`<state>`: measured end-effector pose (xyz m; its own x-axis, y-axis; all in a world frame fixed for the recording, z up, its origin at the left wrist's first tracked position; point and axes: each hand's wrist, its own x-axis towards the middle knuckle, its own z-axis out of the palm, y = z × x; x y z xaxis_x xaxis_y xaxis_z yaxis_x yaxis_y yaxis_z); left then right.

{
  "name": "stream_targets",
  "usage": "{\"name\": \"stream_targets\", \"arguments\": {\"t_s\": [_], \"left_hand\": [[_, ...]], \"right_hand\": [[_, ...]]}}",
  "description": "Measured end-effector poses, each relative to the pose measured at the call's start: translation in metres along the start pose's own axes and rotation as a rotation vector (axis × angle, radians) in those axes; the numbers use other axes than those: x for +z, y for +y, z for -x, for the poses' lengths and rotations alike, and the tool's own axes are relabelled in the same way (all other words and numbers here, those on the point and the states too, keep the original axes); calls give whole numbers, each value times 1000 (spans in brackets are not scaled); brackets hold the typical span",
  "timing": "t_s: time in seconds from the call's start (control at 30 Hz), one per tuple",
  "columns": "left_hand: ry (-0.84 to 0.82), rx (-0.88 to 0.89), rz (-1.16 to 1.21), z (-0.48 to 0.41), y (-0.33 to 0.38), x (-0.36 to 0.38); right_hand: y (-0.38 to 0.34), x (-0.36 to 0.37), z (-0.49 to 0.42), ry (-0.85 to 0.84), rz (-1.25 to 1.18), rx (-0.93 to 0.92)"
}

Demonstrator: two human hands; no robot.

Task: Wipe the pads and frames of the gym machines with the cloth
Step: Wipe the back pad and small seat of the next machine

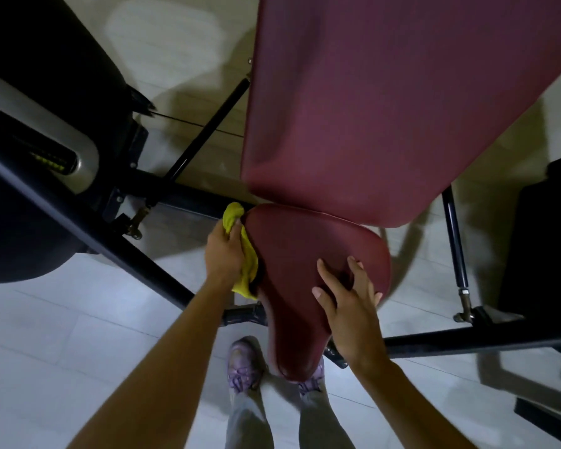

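Yellow cloth (244, 254), maroon seat pad (305, 270), black frame (149, 264), purple shoes (243, 364), pale floor tiles (62, 335)

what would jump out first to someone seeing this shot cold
The big maroon back pad fills the upper right, with the matching seat just below it at centre. A bright yellow cloth stands out at the seat's left edge, gripped by the left hand, while the right hand lies spread flat on the seat.
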<state>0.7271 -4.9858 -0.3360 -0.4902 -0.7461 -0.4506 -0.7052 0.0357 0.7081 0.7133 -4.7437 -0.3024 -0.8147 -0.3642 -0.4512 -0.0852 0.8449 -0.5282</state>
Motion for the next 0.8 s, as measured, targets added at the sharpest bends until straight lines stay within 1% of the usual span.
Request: {"name": "stream_targets", "arguments": {"t_s": [0.1,0.17,0.23,0.27,0.37,0.43,0.5,0.6,0.73,0.8], "left_hand": [[-251,25,-119,-49,10,-1],[-321,44,-141,-65,15,0],[-315,7,-61,-60,17,1],[-281,-3,-34,-49,15,-2],[-98,43,-63,-1,6,-6],[31,21,-62,31,-4,-2],[81,0,-41,52,-11,1],[51,39,-110,31,-4,0],[-109,72,-218,-19,19,2],[-135,103,-207,-27,19,4]], "right_hand": [[6,5,0,29,-29,0],[8,6,-1,63,-31,-19],[9,5,-2,70,-29,-7],[8,5,-2,62,-31,1],[7,3,0,53,-55,6],[7,2,0,35,-44,16],[3,2,-1,25,-44,34],[1,5,-1,53,-59,39],[6,13,1,135,-37,2],[7,13,3,126,-41,1]]}}
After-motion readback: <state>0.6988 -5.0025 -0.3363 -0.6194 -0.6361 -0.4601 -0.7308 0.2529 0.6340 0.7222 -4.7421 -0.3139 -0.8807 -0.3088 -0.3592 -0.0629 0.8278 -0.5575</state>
